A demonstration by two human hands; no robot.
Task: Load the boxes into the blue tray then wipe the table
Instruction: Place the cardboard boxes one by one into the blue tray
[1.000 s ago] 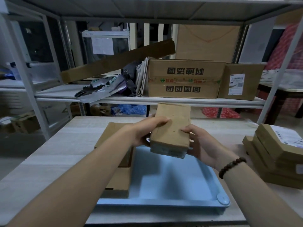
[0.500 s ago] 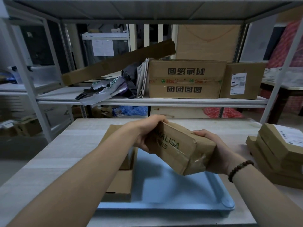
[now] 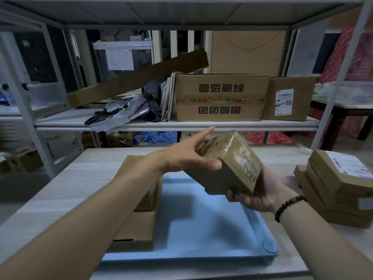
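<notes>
A blue tray (image 3: 201, 229) sits at 6 o'clock on the pale surface (image 3: 70, 178), close to its front edge, with its right half bare. Toward 7 o'clock, along the tray's left side, a flat brown box (image 3: 137, 233) lies with a second box (image 3: 150, 199) just behind it. The person's left forearm partly hides both.

Above the tray, near the centre of the view, both hands hold a taped brown box (image 3: 226, 168) tilted in the air, with printed lettering on the face turned toward 3 o'clock. The left hand (image 3: 187, 156) clamps it from 9 o'clock, thumb pressed on the near face and fingers (image 3: 201, 134) laid along the far side. The right hand (image 3: 260, 190), a dark beaded bracelet (image 3: 288, 207) on its wrist, cups the box from 5 o'clock, fingers curled round its lower edge.

At 3 to 4 o'clock a stack of boxes (image 3: 339, 188) rests on the surface, well apart from the tray, the top one bearing a white label.

Beyond, at 12 o'clock, a metal shelf (image 3: 181, 124) carries a large carton (image 3: 220, 98) with printed characters and a smaller labelled carton (image 3: 288, 98) just beside it at 1 o'clock. Crumpled plastic bags (image 3: 121, 112) lie at 11 o'clock, with a long cardboard piece (image 3: 137, 77) slanting above them
</notes>
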